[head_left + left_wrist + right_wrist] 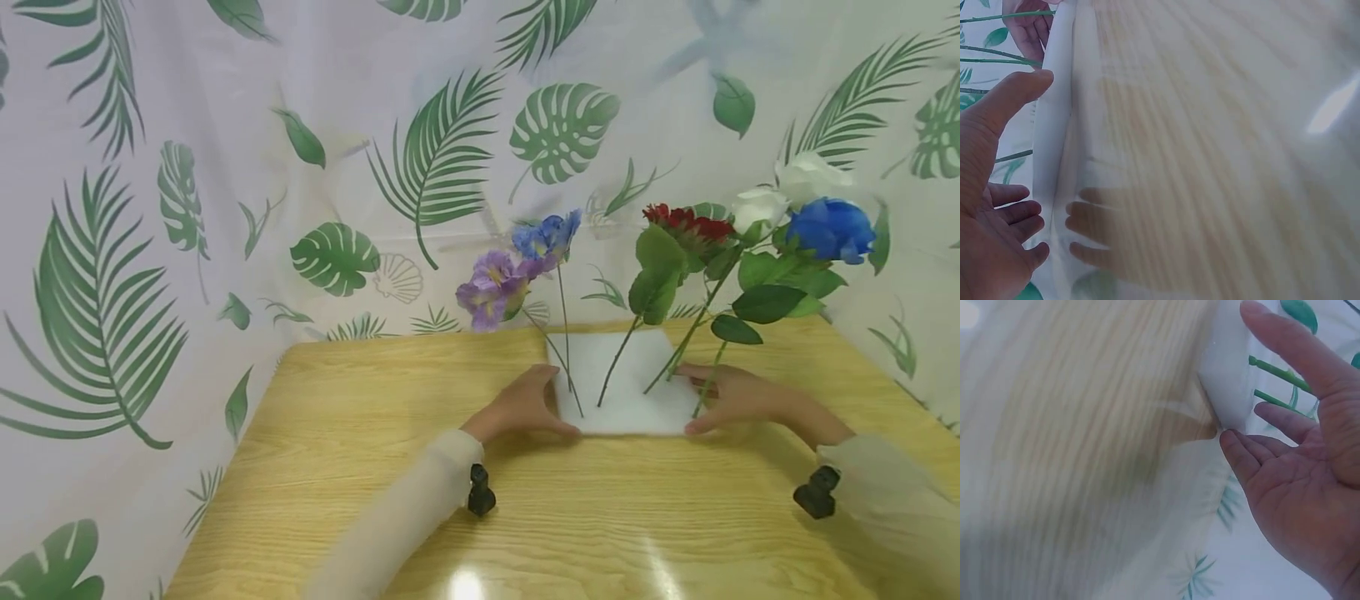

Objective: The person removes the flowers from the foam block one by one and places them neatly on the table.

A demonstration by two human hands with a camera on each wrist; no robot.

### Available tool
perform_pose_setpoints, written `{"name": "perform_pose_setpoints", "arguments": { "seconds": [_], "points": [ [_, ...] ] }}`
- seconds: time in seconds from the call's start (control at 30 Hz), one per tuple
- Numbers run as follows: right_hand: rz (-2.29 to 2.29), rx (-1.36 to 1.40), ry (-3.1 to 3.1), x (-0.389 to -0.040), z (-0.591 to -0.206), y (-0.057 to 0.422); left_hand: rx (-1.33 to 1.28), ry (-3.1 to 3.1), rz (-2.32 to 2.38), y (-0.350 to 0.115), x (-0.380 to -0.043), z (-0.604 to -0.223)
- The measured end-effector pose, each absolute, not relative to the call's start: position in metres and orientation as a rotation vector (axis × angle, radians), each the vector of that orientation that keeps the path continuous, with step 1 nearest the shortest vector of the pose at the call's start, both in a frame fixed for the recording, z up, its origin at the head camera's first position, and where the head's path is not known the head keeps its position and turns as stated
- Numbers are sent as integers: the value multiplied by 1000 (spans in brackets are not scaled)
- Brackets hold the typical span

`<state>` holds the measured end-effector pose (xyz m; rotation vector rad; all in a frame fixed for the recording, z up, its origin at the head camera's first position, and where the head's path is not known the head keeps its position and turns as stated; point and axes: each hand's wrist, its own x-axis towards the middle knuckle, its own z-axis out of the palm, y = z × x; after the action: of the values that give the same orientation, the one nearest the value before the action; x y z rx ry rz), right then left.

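A white foam block lies flat on the table with several artificial flower stems standing in it. My left hand is at its left side, thumb by the front edge and fingers loosely extended along the side. At the right side my right hand spreads its thumb and fingers around the near corner, fingertips touching the block in the right wrist view. A purple flower and a light blue flower lean on the left. Toward the right rise a red flower, white roses and a blue rose.
The wooden table has a glossy surface with light reflections near its front. A white curtain with green leaf prints hangs behind and along the sides. The taller right-hand flowers reach out past the block, above my right hand.
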<state>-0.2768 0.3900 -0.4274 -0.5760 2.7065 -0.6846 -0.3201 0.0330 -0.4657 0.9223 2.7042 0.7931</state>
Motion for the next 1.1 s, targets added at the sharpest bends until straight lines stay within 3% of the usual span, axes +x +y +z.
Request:
{"name": "perform_pose_setpoints", "arguments": {
  "seconds": [1.1],
  "points": [
    [-609,-664,2738,-311,-435,188,628,2647,921,-166,-305,-448]
  ]
}}
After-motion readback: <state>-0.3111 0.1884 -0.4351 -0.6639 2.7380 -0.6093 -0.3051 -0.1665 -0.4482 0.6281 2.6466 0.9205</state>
